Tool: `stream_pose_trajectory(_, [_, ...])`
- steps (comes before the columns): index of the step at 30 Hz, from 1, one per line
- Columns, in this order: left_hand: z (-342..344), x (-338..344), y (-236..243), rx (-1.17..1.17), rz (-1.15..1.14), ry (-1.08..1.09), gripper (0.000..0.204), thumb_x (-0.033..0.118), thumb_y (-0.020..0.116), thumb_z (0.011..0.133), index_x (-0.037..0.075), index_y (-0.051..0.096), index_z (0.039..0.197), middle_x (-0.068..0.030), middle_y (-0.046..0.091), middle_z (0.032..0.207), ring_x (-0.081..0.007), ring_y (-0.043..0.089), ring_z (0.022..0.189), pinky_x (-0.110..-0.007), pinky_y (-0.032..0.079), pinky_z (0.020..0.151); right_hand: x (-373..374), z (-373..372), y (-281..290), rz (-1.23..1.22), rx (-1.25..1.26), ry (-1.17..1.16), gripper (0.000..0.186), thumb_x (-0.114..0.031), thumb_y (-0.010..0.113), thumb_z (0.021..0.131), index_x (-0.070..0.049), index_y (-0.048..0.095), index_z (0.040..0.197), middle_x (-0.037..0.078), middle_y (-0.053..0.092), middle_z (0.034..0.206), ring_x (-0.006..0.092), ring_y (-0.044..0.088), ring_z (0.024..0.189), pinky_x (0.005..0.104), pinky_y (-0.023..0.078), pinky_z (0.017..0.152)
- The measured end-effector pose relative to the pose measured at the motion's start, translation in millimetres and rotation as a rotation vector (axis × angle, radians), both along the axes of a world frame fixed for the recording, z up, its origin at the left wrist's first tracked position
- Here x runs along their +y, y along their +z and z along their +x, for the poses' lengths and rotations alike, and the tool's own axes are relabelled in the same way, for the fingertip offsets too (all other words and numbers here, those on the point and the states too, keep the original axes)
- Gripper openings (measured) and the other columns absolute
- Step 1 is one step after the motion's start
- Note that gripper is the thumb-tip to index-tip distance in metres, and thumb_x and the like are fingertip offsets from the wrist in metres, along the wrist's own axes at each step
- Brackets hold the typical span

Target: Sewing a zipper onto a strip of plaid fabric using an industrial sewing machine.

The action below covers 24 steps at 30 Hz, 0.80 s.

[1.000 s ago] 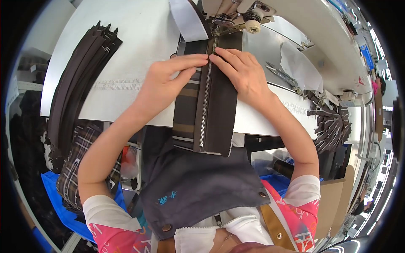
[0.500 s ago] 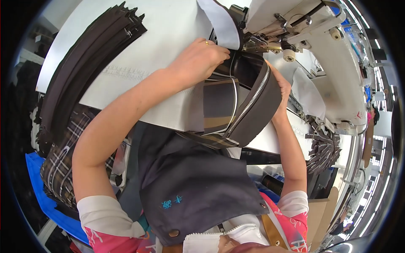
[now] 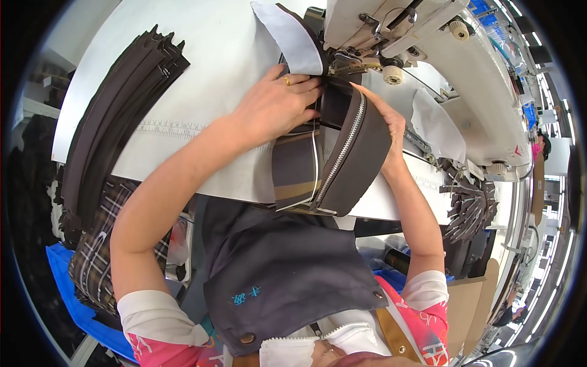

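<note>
A half-sewn bag (image 3: 356,165) with a dark brown outer band, a silver zipper and checked panels sits on the white table below the sewing machine. One end of it goes under the machine's presser foot area, where a white-backed dark strip (image 3: 295,46) curves up. My left hand (image 3: 275,103), a ring on one finger, lies flat on the bag's edge just left of the sewing point, fingers stretched and somewhat apart. My right hand (image 3: 391,125) is wrapped round the far right side of the zippered band. Its fingertips are partly hidden behind the band.
The white sewing machine (image 3: 465,92) fills the upper right. A stack of dark strips (image 3: 116,110) lies on the table at left. Checked pieces (image 3: 92,260) hang over a blue bin (image 3: 67,293) lower left. A bundle of dark pieces (image 3: 471,199) lies at right.
The whole view has shifted, moving the machine and bag leftward in the picture. My left hand's fingers have gone from a pinch at the edge to stretched out. My right hand keeps its hold.
</note>
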State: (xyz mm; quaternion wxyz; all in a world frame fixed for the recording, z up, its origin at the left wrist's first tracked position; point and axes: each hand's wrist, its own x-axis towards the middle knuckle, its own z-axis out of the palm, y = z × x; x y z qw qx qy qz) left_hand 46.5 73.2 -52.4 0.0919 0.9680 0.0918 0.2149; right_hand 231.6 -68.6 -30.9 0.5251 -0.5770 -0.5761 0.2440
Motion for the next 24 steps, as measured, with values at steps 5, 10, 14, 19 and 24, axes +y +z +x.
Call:
stream_pose_trajectory(5, [-0.9,-4.0,7.0,0.01,-0.039,0.013,0.044,0.029,0.066,0.087,0.003,0.063,0.122,-0.0096,0.062,0.128,-0.0225,0.052,0.124,-0.044,0.033,0.107,-1.8,-0.6,0.2,-0.046,-0.011,-0.013,0.048,-0.002,0.066,0.081,-0.003,0.061,0.129,0.006,0.068,0.112,0.0111,0.061,0.1,0.0259,0.047,0.092])
stream_pose_trajectory(10, [-3.8,-9.2,5.7,-0.089,0.092,0.009,0.036,0.029,0.069,0.083,0.005,0.066,0.109,-0.0049,0.065,0.118,-0.0213,0.055,0.118,-0.052,0.033,0.104,-4.3,-0.2,-2.3,-0.044,-0.14,0.027,0.047,-0.002,0.068,0.08,-0.005,0.063,0.127,0.009,0.067,0.115,0.015,0.063,0.102,0.0269,0.048,0.092])
stream_pose_trajectory(14, [-40.9,-59.8,9.0,0.056,0.054,-0.071,0.039,0.03,0.069,0.084,0.006,0.065,0.114,-0.0055,0.063,0.121,-0.0219,0.054,0.122,-0.058,0.029,0.106,-10.1,-0.3,-2.0,0.086,-0.88,0.139,0.057,0.001,0.066,0.075,-0.006,0.058,0.131,0.014,0.061,0.129,0.0331,0.059,0.114,0.0369,0.05,0.097])
stream_pose_trajectory(19, [-85.6,-120.0,-2.9,0.04,-0.048,0.059,0.039,0.024,0.068,0.085,0.01,0.064,0.121,-0.0034,0.056,0.136,-0.0203,0.052,0.126,-0.06,0.024,0.107,-33.8,19.9,9.7,-0.11,-0.782,0.302,0.049,-0.004,0.064,0.08,-0.005,0.058,0.128,0.016,0.056,0.134,0.0381,0.051,0.125,0.0448,0.042,0.105])
stream_pose_trajectory(24, [-87.7,-128.0,-12.5,-0.041,-0.009,0.107,0.038,0.022,0.068,0.084,0.014,0.065,0.121,-0.001,0.057,0.133,-0.0192,0.055,0.121,-0.062,0.019,0.108,-20.3,-8.9,11.6,0.01,-0.707,0.159,0.037,-0.018,0.066,0.089,-0.006,0.062,0.124,0.013,0.055,0.136,0.037,0.05,0.126,0.0443,0.042,0.104])
